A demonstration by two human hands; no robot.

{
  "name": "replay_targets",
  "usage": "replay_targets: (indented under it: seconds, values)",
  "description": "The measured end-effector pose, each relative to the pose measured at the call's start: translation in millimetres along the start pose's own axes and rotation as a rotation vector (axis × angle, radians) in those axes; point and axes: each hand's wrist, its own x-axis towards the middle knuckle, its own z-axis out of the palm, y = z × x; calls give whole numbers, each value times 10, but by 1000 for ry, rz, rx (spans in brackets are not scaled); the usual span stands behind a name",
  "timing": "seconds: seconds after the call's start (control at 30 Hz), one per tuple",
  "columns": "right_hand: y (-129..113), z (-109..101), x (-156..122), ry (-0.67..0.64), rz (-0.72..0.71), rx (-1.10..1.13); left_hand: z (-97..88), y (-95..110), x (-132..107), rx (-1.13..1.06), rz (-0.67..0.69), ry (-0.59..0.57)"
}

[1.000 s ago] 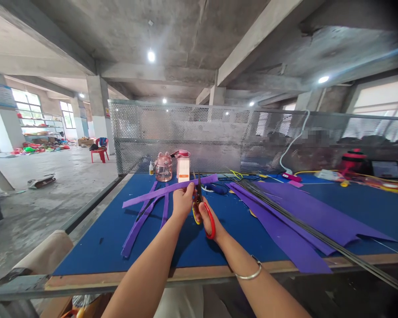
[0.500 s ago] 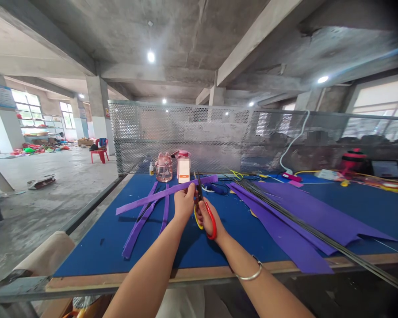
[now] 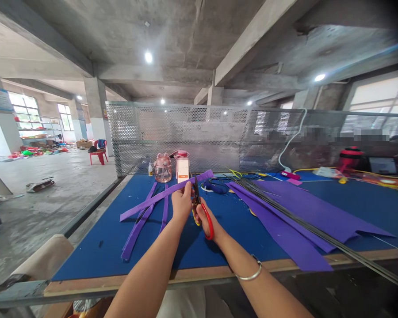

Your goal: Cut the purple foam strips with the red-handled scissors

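Observation:
My left hand (image 3: 182, 202) pinches a long purple strip (image 3: 151, 202) near its right end, holding it above the table. Closed around the handles of a pair of scissors (image 3: 208, 224) is my right hand (image 3: 206, 217). These scissors have red and yellow grips and dark blades, which point up and lie at the strip just right of my left fingers. Whether the blades are apart is hard to make out. More purple strips (image 3: 136, 235) lie on the blue table to the left, with a thin dark piece among them.
Purple sheets (image 3: 295, 216) lie on the blue tabletop (image 3: 96, 247) at right, under a bundle of thin dark rods (image 3: 318, 232) jutting past the front edge. A pink bottle (image 3: 162, 168), a phone (image 3: 183, 170) and a small white bottle (image 3: 150, 169) stand before a perforated metal screen (image 3: 172, 128).
The strip's right end has shifted left and up a little, and its left end has dropped slightly. The scissor handles look closer together, with less yellow showing.

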Motion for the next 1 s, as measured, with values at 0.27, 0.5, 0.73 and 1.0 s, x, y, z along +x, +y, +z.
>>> replay_targets:
  seconds: [0.27, 0.5, 0.73, 1.0]
  values:
    - [-63, 11, 10, 34, 14, 11, -46, -72, 32, 156, 106, -76]
    - [-144, 43, 11, 103, 88, 21, -11, 31, -16, 112, 59, -45]
    - [-96, 25, 32, 121, 81, -2, -51, 51, 17, 73, 94, -23]
    - [-103, 19, 36, 151, 114, 33, -90, 43, 79, 22, 58, -46]
